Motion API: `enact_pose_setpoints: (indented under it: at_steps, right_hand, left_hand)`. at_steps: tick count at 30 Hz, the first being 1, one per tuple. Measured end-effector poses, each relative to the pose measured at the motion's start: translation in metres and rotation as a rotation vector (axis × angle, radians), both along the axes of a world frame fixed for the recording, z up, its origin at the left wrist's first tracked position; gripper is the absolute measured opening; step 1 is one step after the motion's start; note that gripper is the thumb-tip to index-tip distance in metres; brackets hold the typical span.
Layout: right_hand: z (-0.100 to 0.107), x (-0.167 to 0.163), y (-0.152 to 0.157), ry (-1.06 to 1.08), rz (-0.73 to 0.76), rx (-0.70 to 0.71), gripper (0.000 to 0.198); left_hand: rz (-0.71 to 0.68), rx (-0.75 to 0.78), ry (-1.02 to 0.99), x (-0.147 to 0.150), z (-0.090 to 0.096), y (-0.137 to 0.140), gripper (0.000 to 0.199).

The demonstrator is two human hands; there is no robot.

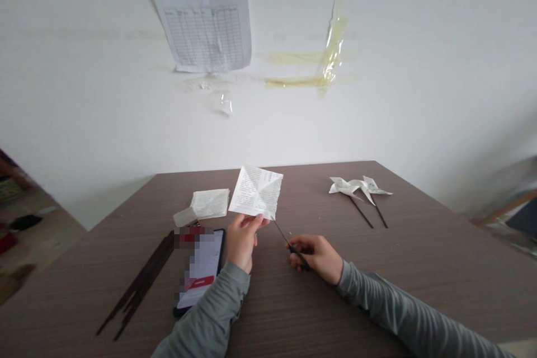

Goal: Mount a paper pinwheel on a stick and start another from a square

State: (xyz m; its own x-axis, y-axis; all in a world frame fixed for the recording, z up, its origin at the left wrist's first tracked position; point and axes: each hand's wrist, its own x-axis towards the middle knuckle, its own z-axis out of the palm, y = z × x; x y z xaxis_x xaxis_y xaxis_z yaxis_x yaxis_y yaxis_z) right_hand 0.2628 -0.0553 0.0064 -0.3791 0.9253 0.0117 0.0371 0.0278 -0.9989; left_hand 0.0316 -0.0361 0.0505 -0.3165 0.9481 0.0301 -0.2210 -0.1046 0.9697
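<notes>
My left hand [241,240] pinches the lower edge of a square sheet of printed paper [257,191], held up above the table. Creases cross the sheet diagonally. Closed round the dark handles of a pair of scissors [298,256] is my right hand [319,257]. The scissors' blades point up and left, and their tips meet the paper's lower right corner. How far apart the blades are, I cannot tell.
Left of my left hand lie a phone [201,274], a bundle of dark sticks [136,285] and a stack of paper squares [212,203]. Two paper pinwheels [350,187] on sticks rest at the back right of the brown table [419,274]. Behind it stands a white wall [293,128].
</notes>
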Motion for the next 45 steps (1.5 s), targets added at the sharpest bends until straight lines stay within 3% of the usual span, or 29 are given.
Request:
enact_pose_setpoints:
  at_steps: [7,20,45]
  right_hand:
    - [-0.0015,0.0013,0.0002,0.01,0.001,0.004,0.053]
    - [-0.0047,0.0026,0.0039,-0.005,0.032,-0.043,0.067]
    - [-0.0011,0.0014,0.0018,-0.031,0.02,-0.036,0.068]
  left_hand:
    - [-0.002,0.001,-0.02,0.0007,0.0024,-0.0012,0.053]
    - [0.001,-0.003,-0.026,0.0017,0.0048,-0.0014,0.053]
    - [0.008,0.005,-0.044,0.0005,0.004,-0.0002,0.054]
